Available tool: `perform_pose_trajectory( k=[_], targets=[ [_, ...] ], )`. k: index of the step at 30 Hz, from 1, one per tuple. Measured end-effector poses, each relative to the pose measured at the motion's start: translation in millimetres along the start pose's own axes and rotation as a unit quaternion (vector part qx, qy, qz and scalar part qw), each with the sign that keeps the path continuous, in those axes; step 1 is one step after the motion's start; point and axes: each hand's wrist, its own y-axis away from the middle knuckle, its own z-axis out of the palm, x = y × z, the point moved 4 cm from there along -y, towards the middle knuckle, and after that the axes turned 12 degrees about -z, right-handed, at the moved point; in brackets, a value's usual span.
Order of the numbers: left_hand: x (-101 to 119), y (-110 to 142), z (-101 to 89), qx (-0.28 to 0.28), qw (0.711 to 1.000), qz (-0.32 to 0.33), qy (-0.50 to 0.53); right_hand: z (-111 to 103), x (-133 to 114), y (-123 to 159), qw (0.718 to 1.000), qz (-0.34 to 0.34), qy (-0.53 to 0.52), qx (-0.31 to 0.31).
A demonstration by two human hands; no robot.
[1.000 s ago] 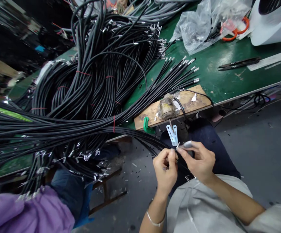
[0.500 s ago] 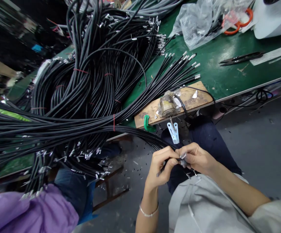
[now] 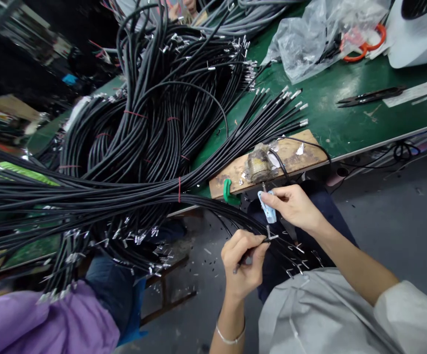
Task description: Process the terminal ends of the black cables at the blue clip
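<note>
My left hand [image 3: 245,260] is closed in a pinch on a thin black cable [image 3: 252,248] whose metal-tipped end pokes out to the right of my fingers. My right hand [image 3: 294,206] has its fingers closed on a pale blue clip [image 3: 268,206] that hangs under a wooden block [image 3: 302,155] at the bench edge. A taped metal fixture [image 3: 258,164] sits on that block. A large bundle of black cables [image 3: 125,162] with metal ends sweeps from the bench down past my lap.
The green bench [image 3: 331,118] carries black snips [image 3: 370,95], a clear plastic bag [image 3: 309,37], orange-handled scissors [image 3: 364,46] and a white container [image 3: 420,34]. A green clamp [image 3: 228,191] holds the block. A person in a purple sleeve [image 3: 44,324] sits at lower left. Cut wire bits litter the grey floor.
My right hand has let go of the cable end and risen to the blue clip. My left hand stays low, still pinching the cable.
</note>
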Motion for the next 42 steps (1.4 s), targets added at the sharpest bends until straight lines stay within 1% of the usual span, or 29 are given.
perform_pose_trajectory(
  k=[3, 6, 7, 8, 11, 12, 14, 16, 19, 22, 25, 29, 32, 34, 37, 40, 42],
  targets=[
    [-0.2, -3.7, -2.3, 0.029, 0.999, -0.019, -0.005, 9.2, 1.6, -1.2, 0.997, 0.021, -0.08, 0.006],
    [0.1, -6.9, -2.5, 0.042, 0.999, -0.03, 0.009, 18.6, 13.9, 0.8, 0.977, 0.058, -0.203, -0.026],
    [0.3, -7.5, -2.4, 0.045, 0.998, -0.029, 0.015, 20.3, 19.0, 1.2, 0.971, 0.061, -0.23, -0.028],
    [0.4, -8.0, -2.1, 0.047, 0.998, -0.029, 0.021, 20.3, 23.9, 1.4, 0.969, 0.057, -0.239, -0.015],
    [0.0, -8.7, -0.5, 0.049, 0.998, -0.035, 0.028, 15.6, 32.4, 1.4, 0.976, 0.033, -0.206, 0.066],
    [-0.3, -8.9, 0.3, 0.049, 0.998, -0.041, 0.028, 15.7, 32.0, 1.5, 0.976, 0.033, -0.202, 0.074],
    [-0.3, -9.2, 2.1, 0.046, 0.997, -0.05, 0.025, 20.3, 26.7, 1.3, 0.972, 0.055, -0.223, 0.045],
    [0.3, -9.3, 4.2, 0.037, 0.997, -0.056, 0.021, 25.8, 18.3, 1.1, 0.962, 0.083, -0.26, 0.018],
    [1.9, -9.3, 5.8, 0.028, 0.998, -0.061, 0.015, 29.3, 8.6, 0.2, 0.95, 0.099, -0.292, 0.038],
    [3.2, -9.8, 6.2, 0.025, 0.998, -0.06, 0.015, 28.7, 4.9, -1.0, 0.957, 0.081, -0.271, 0.063],
    [3.9, -11.1, 8.1, 0.003, 0.998, -0.063, 0.014, 27.1, 2.7, -2.2, 0.966, 0.061, -0.24, 0.074],
    [5.6, -13.6, 10.0, -0.014, 0.997, -0.073, 0.004, 26.0, 0.7, -4.1, 0.973, 0.06, -0.207, 0.079],
    [6.9, -15.1, 10.5, -0.021, 0.997, -0.074, 0.001, 23.2, 3.9, -3.5, 0.976, 0.066, -0.194, 0.067],
    [7.1, -15.2, 10.6, -0.026, 0.997, -0.069, 0.007, 17.6, 9.6, -0.7, 0.976, 0.069, -0.192, 0.071],
    [6.0, -12.7, 9.8, -0.032, 0.997, -0.063, 0.018, 3.1, 20.5, 7.7, 0.974, 0.071, -0.183, 0.11],
    [4.6, -7.4, 8.1, -0.041, 0.997, -0.058, 0.017, -11.9, 30.2, 20.9, 0.973, 0.087, -0.161, 0.139],
    [3.7, -3.5, 7.5, -0.047, 0.997, -0.057, 0.014, -19.8, 34.2, 30.8, 0.975, 0.092, -0.141, 0.142]
  ],
)
